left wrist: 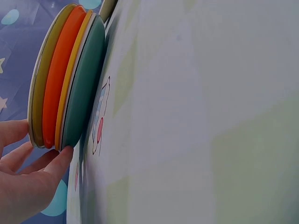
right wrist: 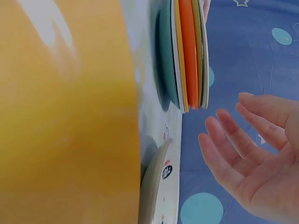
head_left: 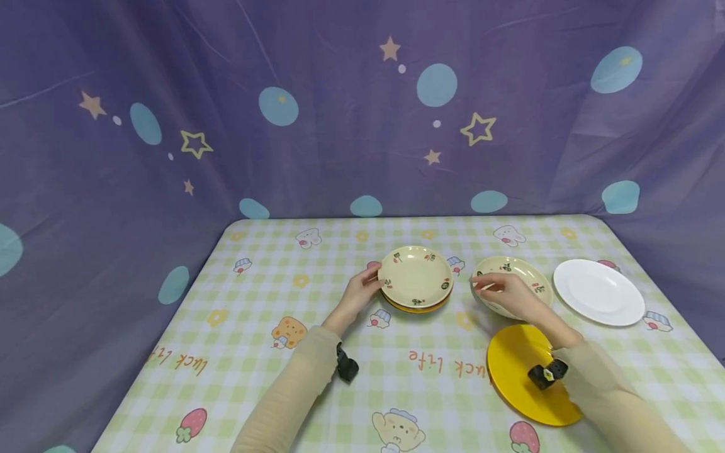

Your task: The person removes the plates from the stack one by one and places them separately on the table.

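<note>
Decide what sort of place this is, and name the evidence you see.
Probably a staged tabletop set, not a real kitchen: a purple star-printed backdrop cloth hangs behind a table with a cartoon checked tablecloth, and a stack of plates sits among loose plates.

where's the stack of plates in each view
head: the stack of plates sits mid-table, the left hand touching its left edge.
left wrist: upper left, seen edge-on, a fingertip at its lower rim.
right wrist: top centre, edge-on, above the open right hand.
shared landmark: the orange plate in the stack shows in both wrist views.
</note>
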`<state>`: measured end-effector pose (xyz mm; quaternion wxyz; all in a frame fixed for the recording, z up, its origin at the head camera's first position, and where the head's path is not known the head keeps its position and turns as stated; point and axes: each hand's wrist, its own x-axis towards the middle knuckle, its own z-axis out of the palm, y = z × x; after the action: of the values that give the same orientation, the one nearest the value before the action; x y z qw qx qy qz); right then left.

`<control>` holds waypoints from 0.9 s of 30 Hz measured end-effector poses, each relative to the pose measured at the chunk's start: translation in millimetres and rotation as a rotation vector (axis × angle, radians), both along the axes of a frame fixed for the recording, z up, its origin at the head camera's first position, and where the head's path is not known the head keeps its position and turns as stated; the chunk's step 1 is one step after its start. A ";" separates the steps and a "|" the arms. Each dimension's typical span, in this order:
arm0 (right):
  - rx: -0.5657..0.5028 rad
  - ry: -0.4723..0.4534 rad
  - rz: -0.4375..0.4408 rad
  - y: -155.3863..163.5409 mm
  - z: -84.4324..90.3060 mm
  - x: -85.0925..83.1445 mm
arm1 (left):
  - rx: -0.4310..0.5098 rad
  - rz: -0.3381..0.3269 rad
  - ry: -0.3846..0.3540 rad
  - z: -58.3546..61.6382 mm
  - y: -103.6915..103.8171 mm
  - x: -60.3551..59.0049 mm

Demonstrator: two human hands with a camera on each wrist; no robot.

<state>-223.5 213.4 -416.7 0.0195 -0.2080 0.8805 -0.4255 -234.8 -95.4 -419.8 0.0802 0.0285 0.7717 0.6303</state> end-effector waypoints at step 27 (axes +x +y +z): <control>-0.168 -0.175 -0.148 -39.7 -1.2 -37.6 | 0.012 0.029 -0.005 -32.2 -2.6 -18.6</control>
<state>-261.0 173.7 -417.9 0.0474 -0.1054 0.8497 -0.5144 -253.4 -98.1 -452.0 0.0728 0.0159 0.7680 0.6362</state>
